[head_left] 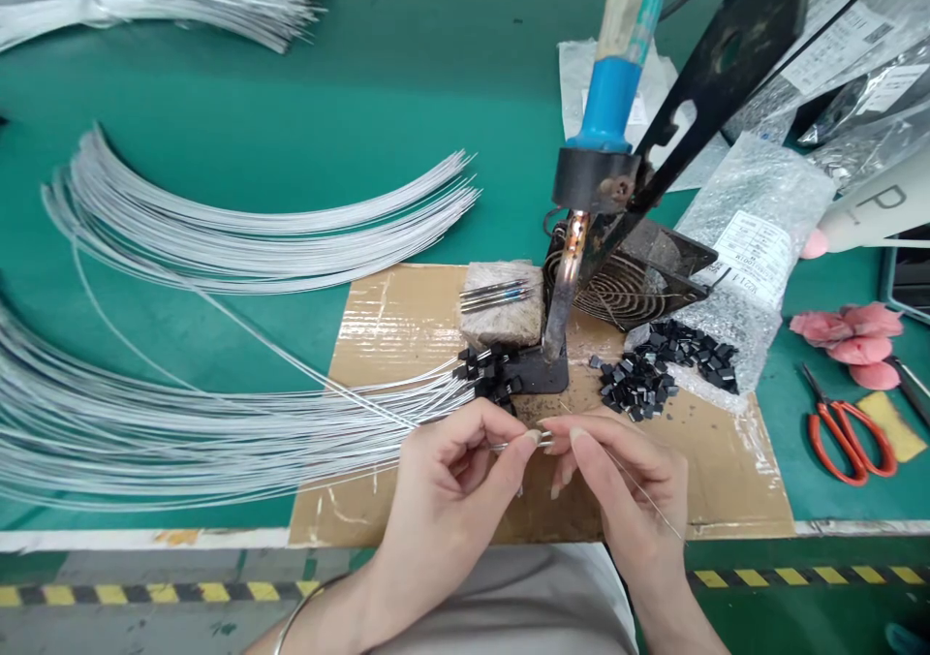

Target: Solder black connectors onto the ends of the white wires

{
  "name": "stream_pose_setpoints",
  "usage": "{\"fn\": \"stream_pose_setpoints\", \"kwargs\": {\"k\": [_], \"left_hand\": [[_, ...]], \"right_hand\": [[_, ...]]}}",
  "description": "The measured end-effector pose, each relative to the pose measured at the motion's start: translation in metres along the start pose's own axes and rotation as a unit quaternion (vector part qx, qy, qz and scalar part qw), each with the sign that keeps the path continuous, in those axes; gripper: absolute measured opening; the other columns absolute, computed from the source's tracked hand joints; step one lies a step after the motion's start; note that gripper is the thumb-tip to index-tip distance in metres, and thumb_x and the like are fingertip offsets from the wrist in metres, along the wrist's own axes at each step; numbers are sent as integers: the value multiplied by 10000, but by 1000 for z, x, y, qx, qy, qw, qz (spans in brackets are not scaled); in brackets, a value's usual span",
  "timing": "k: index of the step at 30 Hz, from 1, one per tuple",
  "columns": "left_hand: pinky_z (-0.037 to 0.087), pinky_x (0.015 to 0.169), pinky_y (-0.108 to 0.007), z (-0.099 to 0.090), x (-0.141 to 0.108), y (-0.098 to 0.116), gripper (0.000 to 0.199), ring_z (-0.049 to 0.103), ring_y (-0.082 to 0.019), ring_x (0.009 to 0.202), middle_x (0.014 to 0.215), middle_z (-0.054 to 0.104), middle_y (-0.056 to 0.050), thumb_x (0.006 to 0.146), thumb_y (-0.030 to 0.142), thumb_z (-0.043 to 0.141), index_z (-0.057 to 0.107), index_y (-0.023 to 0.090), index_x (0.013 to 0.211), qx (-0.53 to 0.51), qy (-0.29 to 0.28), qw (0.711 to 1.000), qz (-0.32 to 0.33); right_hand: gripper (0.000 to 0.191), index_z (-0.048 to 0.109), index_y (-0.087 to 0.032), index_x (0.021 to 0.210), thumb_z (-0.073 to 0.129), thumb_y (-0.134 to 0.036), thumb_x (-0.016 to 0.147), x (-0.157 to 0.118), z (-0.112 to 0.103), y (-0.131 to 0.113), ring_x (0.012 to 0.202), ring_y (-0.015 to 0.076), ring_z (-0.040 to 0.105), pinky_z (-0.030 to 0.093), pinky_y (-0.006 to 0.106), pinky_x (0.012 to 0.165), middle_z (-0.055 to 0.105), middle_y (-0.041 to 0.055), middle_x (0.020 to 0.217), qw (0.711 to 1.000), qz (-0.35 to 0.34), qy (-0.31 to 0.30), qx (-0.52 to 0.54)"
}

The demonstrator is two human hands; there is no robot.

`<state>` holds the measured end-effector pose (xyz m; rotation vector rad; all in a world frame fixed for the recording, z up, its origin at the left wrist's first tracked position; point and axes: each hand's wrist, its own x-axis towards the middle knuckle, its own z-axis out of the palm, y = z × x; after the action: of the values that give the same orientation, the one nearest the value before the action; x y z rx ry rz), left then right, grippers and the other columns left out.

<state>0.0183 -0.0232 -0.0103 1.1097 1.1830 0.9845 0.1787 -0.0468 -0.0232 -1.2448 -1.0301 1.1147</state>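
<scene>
My left hand (pixel 454 510) pinches a couple of white wires (pixel 378 409) close to their bare ends, between thumb and index finger. Right beside it, the fingertips of my right hand (pixel 632 481) are closed at those wire ends. A thin silvery strand, like solder wire (pixel 650 502), runs through the fingers of my right hand and trails over its palm side. Just above both hands, the soldering iron (pixel 603 103) is clamped with its tip pointing down. Black connector pieces (pixel 486 369) sit on the ends of a wire bundle (pixel 239 432) to the left of the tip.
Loose black connectors (pixel 639 384) lie on the cardboard (pixel 727 481). Behind them stand a small fan (pixel 625 277) and a bubble-wrap bag (pixel 756 238). A pad with metal pins (pixel 501 330) is near the tip. Red-handled scissors (pixel 850 442) lie right; more wires (pixel 276 229) lie left.
</scene>
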Motion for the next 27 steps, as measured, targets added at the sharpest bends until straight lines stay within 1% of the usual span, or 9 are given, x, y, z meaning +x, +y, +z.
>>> {"fn": "stream_pose_setpoints", "kwargs": {"k": [9, 19, 27], "left_hand": [[357, 471, -143, 0, 1, 1, 204, 471, -73, 510, 586, 633, 30, 954, 197, 720, 739, 192, 751, 3, -1, 1000, 1], [349, 473, -148, 0, -1, 1, 218, 461, -73, 509, 582, 621, 32, 965, 220, 714, 726, 190, 750, 8, -5, 1000, -5], [354, 471, -166, -1, -1, 0, 208, 483, -85, 512, 592, 645, 21, 956, 213, 709, 738, 191, 751, 26, -3, 1000, 4]], "right_hand": [[201, 884, -339, 1121, 708, -302, 1032, 0, -1, -2, 550, 129, 661, 544, 240, 502, 788, 29, 782, 1000, 0, -11, -12], [199, 878, -364, 1133, 715, -308, 1035, -2, -4, 1, 558, 109, 657, 552, 221, 527, 783, 14, 780, 1000, 13, -11, 0], [203, 886, -336, 1110, 716, -264, 1023, 0, -3, -3, 569, 131, 669, 539, 243, 530, 791, 24, 776, 999, -19, -9, -45]]}}
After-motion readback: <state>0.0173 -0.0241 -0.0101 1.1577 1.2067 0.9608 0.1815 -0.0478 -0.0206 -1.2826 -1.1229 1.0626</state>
